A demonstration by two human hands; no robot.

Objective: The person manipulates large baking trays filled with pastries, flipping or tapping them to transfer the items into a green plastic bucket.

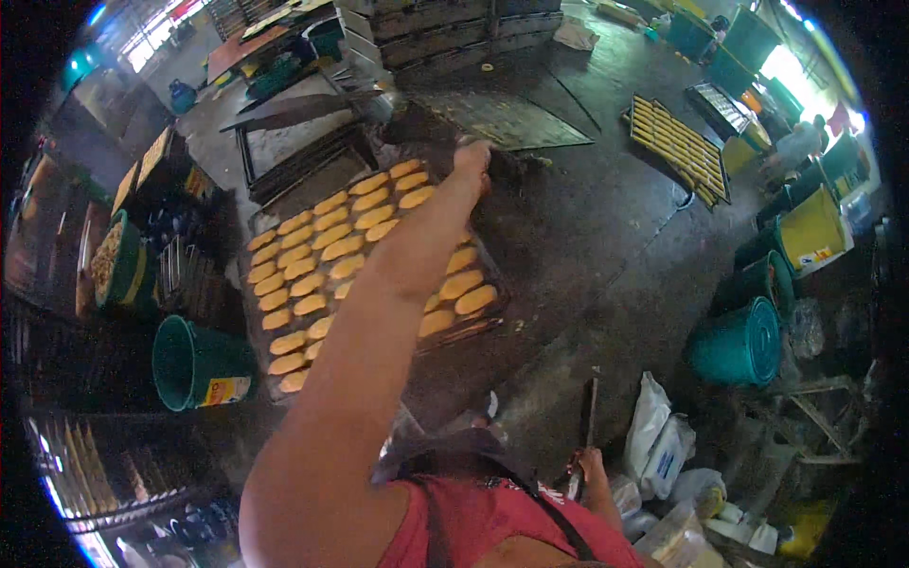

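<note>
Bread rolls (343,248), oblong and golden, lie in rows on a dark baking tray (489,275), partly covered from view by the left arm (369,331). Just past the tray's far right corner is the left hand (472,163), and I cannot tell whether it grips anything; nearer the body, right of the tray, the right hand (591,462) is closed around a narrow dark bar (592,412). Left of the tray stands a green bin (182,369), and well to the tray's right lies another loaded tray (677,147).
</note>
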